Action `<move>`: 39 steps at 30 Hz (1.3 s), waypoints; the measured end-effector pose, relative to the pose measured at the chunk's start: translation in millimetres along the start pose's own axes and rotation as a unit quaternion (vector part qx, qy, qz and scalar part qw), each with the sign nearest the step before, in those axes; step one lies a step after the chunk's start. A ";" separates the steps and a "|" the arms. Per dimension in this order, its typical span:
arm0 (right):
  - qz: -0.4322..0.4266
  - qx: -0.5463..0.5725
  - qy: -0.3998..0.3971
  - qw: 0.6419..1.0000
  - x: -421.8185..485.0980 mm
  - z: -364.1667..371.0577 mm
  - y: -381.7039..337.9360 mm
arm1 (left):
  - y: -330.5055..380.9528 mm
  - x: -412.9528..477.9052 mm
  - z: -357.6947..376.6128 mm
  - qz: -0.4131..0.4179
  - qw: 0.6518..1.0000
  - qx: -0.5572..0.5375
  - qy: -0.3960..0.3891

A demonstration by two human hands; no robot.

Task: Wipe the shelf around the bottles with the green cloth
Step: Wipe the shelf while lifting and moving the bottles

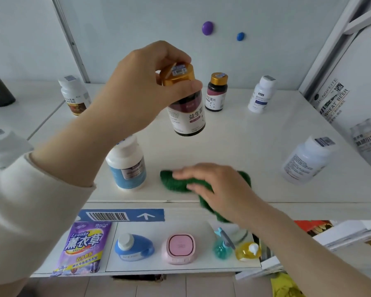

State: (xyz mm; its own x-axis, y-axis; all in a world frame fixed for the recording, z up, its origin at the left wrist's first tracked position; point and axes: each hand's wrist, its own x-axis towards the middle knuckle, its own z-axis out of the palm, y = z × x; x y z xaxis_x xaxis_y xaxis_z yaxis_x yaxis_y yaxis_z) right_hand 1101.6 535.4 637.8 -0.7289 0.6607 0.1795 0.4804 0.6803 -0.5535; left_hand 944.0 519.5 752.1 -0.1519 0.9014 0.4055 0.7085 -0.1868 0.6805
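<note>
My left hand (141, 86) grips the gold cap of a dark bottle (185, 110) and holds it in the air above the white shelf (244, 136). My right hand (219, 185) lies flat on the green cloth (176, 183) near the shelf's front edge, fingers straight, blurred by motion. Part of the cloth hangs over the edge under my palm. A white bottle with a blue label (126, 166) stands just left of the cloth. Farther back stand a second gold-capped dark bottle (216, 93) and a white bottle (260, 95).
A large white bottle (306, 161) stands at the shelf's right, another white bottle (74, 95) at the back left. On the lower shelf sit a lavender bag (81, 247), a blue container (133, 247), a pink box (180, 247) and spray bottles (236, 247).
</note>
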 end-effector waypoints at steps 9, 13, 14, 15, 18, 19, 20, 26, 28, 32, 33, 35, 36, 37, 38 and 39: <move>0.031 0.143 -0.008 0.989 -69.5 -24.5 8.1 | 21.9 -15.2 42.3 0.010 0.999 -0.026 -0.046; 0.089 0.181 0.057 0.978 -94.5 -58.1 23.7 | 28.6 -25.5 74.9 -0.001 0.997 -0.004 -0.082; 0.096 0.185 0.068 0.976 -101.7 -66.1 28.1 | 29.9 -27.4 83.6 -0.005 0.996 0.002 -0.090; 0.101 0.190 0.080 0.973 -108.6 -74.1 32.4 | 31.7 -29.0 92.1 -0.009 0.995 0.008 -0.095; 0.107 0.221 0.117 0.962 -128.2 -97.6 45.6 | 37.6 -31.7 114.0 -0.027 0.995 0.012 -0.095; 0.108 0.236 0.124 0.958 -134.6 -106.1 50.2 | 39.9 -32.8 120.2 -0.033 0.995 0.013 -0.091; 0.110 0.250 0.131 0.953 -140.9 -114.9 55.5 | 42.0 -34.1 126.0 -0.039 0.995 0.015 -0.088; 0.143 0.273 0.240 0.920 -154.0 -163.3 105.2 | 48.0 -42.4 149.4 -0.068 0.995 0.049 -0.044; 0.179 0.265 0.298 0.899 -143.9 -166.0 130.3 | 56.3 -46.0 153.9 -0.045 0.994 0.094 0.008; 0.251 0.152 0.336 0.895 -105.8 -164.3 166.1 | 90.5 -44.9 172.7 0.080 0.986 0.143 0.018; 0.265 0.110 0.336 0.897 -95.3 -165.0 173.0 | 97.0 -42.3 179.4 0.092 0.983 0.160 -0.010; 0.280 0.054 0.319 0.904 -78.3 -164.1 187.3 | 106.2 -35.1 191.0 0.078 0.976 0.188 -0.079; 0.282 0.025 0.291 0.914 -73.1 -161.2 193.8 | 106.8 -30.8 195.4 0.063 0.971 0.202 -0.110; 0.278 -0.014 0.248 0.928 -70.8 -156.9 197.0 | 105.5 -25.6 198.2 0.051 0.968 0.208 -0.133; 0.268 -0.050 0.203 0.941 -72.0 -151.7 198.0 | 104.9 -20.9 199.2 0.044 0.967 0.203 -0.147; 0.245 -0.074 0.169 0.952 -76.4 -146.5 195.7 | 103.3 -15.7 198.6 0.040 0.969 0.189 -0.157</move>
State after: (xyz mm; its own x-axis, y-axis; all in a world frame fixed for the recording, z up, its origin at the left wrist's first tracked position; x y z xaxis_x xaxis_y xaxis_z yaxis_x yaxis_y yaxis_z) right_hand 1322.7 664.6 634.8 -0.2141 0.9572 0.1946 0.8038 0.2858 -0.5217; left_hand 1156.4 563.6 694.9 0.0885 0.9754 0.2021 0.9199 -0.1578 0.3589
